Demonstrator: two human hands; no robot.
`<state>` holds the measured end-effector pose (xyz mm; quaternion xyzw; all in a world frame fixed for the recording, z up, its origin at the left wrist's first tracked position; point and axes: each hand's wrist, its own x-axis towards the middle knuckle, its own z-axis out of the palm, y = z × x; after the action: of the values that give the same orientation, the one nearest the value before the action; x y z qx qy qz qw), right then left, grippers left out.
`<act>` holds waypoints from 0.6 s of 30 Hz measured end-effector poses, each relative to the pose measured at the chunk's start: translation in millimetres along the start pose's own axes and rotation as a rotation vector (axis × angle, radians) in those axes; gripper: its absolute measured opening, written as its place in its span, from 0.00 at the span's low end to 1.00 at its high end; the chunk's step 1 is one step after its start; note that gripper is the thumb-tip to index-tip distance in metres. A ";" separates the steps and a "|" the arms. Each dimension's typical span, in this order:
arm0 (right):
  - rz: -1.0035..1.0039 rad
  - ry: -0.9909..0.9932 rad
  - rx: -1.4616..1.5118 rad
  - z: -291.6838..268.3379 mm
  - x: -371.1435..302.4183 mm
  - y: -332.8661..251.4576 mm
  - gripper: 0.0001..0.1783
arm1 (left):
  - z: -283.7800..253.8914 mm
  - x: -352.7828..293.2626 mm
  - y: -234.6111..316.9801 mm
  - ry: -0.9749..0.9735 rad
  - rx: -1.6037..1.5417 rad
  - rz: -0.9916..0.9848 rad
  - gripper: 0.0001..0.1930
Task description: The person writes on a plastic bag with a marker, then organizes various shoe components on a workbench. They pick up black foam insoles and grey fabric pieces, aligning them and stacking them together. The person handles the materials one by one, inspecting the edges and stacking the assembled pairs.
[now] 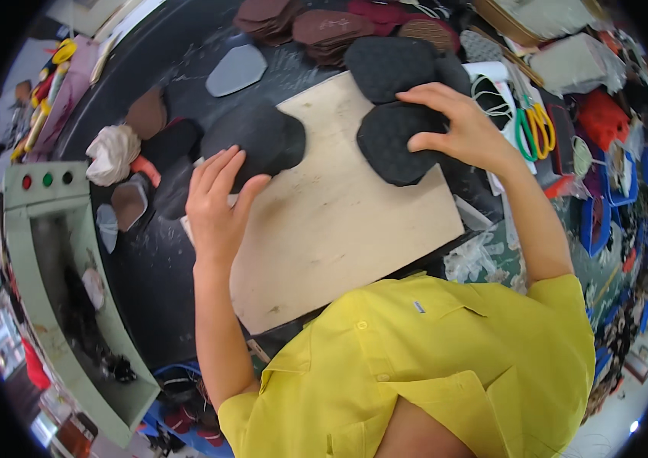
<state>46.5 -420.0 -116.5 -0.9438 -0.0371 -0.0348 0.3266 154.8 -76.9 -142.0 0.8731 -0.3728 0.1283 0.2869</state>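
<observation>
My left hand [217, 202] lies with its fingers stretched and thumb apart on the near edge of smooth black rounded pieces [251, 137], which overlap on the left of a beige board [339, 237]. At the board's right edge, my right hand [465, 130] rests over a black piece with a dimpled surface [396, 149], thumb and forefinger spread across it. Its other fingers are partly hidden. Another dimpled black piece [389, 67] lies just beyond, close to my right fingertips.
Brown cut-piece stacks [331, 34] and a grey piece [237, 70] lie at the back. Scissors with yellow handles [541, 131] and green-handled scissors [524, 133] sit at right. A grey-green machine housing [72, 282] with buttons stands at left, near a crumpled white cloth [112, 155].
</observation>
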 end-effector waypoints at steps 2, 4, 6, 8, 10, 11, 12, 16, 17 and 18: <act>-0.097 0.106 -0.264 4.4 -9.5 0.5 0.30 | 5.7 -2.2 -2.4 0.039 0.061 0.027 0.14; -0.096 0.185 -0.332 8.5 -17.0 -3.8 0.29 | 8.8 -1.4 -1.6 0.057 0.103 0.058 0.12; -0.107 0.296 -0.413 12.6 -18.6 -14.7 0.25 | 6.5 0.5 -0.8 0.070 0.181 0.120 0.09; -0.057 0.269 -0.363 13.3 -20.2 -24.4 0.23 | 8.5 3.3 1.1 0.091 0.202 0.124 0.08; 0.090 0.246 -0.121 20.5 -21.6 -29.2 0.19 | 10.5 4.9 2.0 0.111 0.124 0.070 0.06; 0.076 0.228 -0.088 18.6 -22.4 -26.3 0.18 | 8.5 4.8 5.1 0.208 0.066 -0.011 0.06; 0.061 0.210 -0.054 14.4 -20.2 -21.3 0.18 | 3.8 5.7 9.8 0.305 0.008 -0.093 0.05; 0.256 -0.157 0.475 -17.6 -19.0 -6.2 0.17 | -15.2 -24.0 40.6 0.303 0.159 0.108 0.05; 0.261 -0.175 0.704 -24.5 -25.1 -5.6 0.17 | -20.4 -40.7 50.8 0.227 0.228 0.204 0.06; 0.255 -0.132 0.805 -30.7 -34.5 -1.3 0.17 | -20.5 -60.3 61.3 0.118 0.207 0.241 0.07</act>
<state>10.7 -439.7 -94.7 -0.7382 0.0482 0.0835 0.6676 68.6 -64.0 -127.1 0.8379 -0.4423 0.2504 0.1991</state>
